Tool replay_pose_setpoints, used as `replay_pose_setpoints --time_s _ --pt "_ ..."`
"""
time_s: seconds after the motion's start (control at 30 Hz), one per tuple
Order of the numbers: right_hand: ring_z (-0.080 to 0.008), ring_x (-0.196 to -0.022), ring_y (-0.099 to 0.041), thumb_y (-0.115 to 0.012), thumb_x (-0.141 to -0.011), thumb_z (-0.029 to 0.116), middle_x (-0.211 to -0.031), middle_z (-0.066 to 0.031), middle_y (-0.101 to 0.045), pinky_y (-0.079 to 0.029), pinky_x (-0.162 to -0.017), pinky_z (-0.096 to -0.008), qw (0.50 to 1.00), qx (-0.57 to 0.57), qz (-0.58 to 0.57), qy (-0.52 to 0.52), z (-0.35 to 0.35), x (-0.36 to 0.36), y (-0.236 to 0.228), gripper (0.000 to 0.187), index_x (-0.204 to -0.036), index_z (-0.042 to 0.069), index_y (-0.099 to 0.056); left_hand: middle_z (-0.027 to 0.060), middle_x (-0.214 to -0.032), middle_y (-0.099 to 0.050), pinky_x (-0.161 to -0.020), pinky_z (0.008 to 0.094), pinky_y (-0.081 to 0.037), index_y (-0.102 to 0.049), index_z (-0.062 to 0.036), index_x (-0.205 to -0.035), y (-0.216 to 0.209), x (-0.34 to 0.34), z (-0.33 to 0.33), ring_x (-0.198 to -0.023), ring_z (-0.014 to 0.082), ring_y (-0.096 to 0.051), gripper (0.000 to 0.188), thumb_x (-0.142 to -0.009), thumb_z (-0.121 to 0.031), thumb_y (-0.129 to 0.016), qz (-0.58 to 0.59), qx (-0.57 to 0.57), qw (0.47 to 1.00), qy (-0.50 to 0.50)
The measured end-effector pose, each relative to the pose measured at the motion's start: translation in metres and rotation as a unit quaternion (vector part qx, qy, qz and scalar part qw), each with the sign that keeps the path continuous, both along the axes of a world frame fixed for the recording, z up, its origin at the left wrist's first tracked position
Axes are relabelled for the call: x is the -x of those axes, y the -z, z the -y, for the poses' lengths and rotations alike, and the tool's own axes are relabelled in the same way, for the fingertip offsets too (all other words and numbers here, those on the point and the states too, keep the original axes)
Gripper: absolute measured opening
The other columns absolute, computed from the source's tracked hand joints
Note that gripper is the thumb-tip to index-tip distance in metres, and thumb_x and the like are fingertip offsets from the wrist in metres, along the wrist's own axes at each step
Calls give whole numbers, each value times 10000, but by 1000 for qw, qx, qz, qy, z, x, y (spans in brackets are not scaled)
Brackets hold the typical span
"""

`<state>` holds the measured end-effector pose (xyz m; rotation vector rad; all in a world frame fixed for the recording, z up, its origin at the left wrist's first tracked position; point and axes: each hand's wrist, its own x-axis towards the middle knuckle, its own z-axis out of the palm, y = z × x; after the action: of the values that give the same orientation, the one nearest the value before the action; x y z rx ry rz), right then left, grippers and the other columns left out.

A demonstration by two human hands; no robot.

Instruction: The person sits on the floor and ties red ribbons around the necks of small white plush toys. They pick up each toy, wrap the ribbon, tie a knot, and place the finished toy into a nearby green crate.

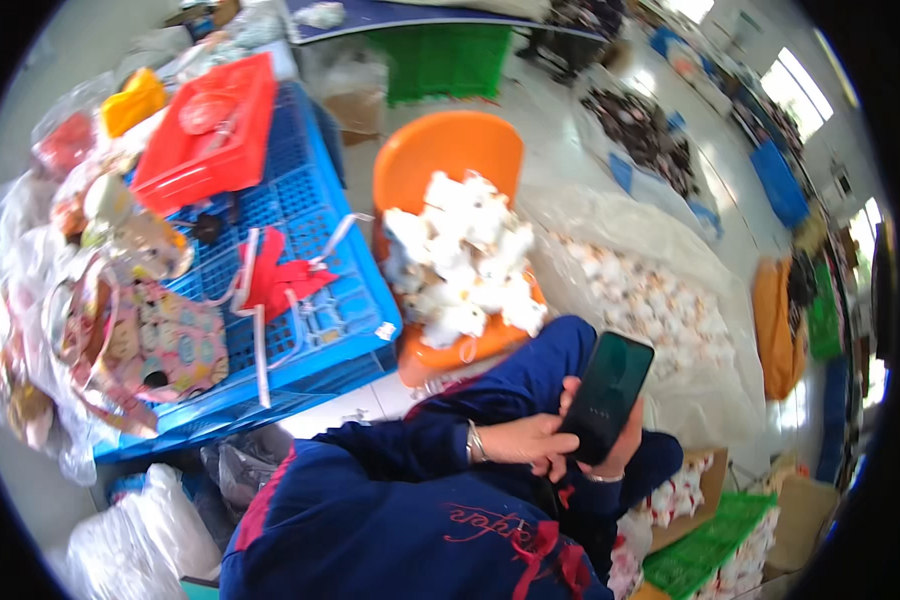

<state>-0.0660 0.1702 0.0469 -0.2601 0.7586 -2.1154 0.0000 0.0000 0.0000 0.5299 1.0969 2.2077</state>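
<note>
A dark smartphone (610, 392) is tilted in front of my lap, its screen mostly black. My right hand (625, 446) grips it, with the thumb side along the right edge and fingertips showing at the left edge. My left hand (526, 440), a bracelet at its wrist, reaches the phone's lower left corner. Its fingers are curled in, and one fingertip touches the screen. Beyond my knee stands an orange chair (450, 150) with a heap of small white stuffed plush pieces (470, 260) on its seat.
On the left, a blue plastic crate (345, 300) carries a red tray (215, 130), red fabric pieces with straps (275, 280) and a patterned pouch (165, 340). More plush pieces (650, 300) lie on plastic sheeting to the right. A green-covered box (710, 545) stands lower right, white plastic bags (145, 540) lower left.
</note>
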Motion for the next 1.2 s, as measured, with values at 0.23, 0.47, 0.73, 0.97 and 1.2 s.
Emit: replay_pose_setpoints --time_s 0.23,0.47,0.73,0.97,1.2 --pt "-295 -1178 -587 -480 -928 746 -1297 -197 -530 -486 -1029 -422 996 -12 -83 -19 56 -16 -4 960 -1394 -93 -444 55 -718 -606 -508 221 -419 -518 -44 -1192 5 -23 28 -572 108 -560 460 -1086 -481 -424 48 -25 993 -100" --pt "-356 -1250 -587 -499 -928 752 -1404 -200 -521 -488 -1064 -501 982 -65 -173 -29 56 -21 9 1001 -1507 -51 -350 59 -752 -595 -474 238 -409 -506 -59 -1177 -1 -37 36 -505 131 -516 391 -1089 -434 -441 66 -49 985 -152" --pt "-371 -1384 -478 -439 -975 721 -1552 -226 -428 -439 -1094 -532 979 -82 -186 14 87 -19 -6 956 -1599 28 -231 69 -872 -666 -457 245 -451 -570 -39 -1200 -15 -49 86 -515 136 -571 401 -1066 -414 -526 153 -29 926 -345" --pt "-364 -1282 -552 -488 -1017 569 -1448 -211 -537 -470 -1023 -477 985 -100 -141 4 57 -11 11 697 -1481 50 -445 108 -897 -717 -422 237 -416 -610 -15 -1161 -19 -79 182 -489 123 -552 491 -1052 -488 -538 198 19 745 -637" --pt "-319 -1157 -629 -507 -1025 470 -1328 -185 -625 -502 -965 -436 985 -109 -132 -5 50 -15 11 551 -1346 24 -546 63 -920 -721 -528 207 -465 -600 -77 -1199 -46 -108 206 -637 63 -559 430 -1050 -478 -559 203 -58 678 -704"
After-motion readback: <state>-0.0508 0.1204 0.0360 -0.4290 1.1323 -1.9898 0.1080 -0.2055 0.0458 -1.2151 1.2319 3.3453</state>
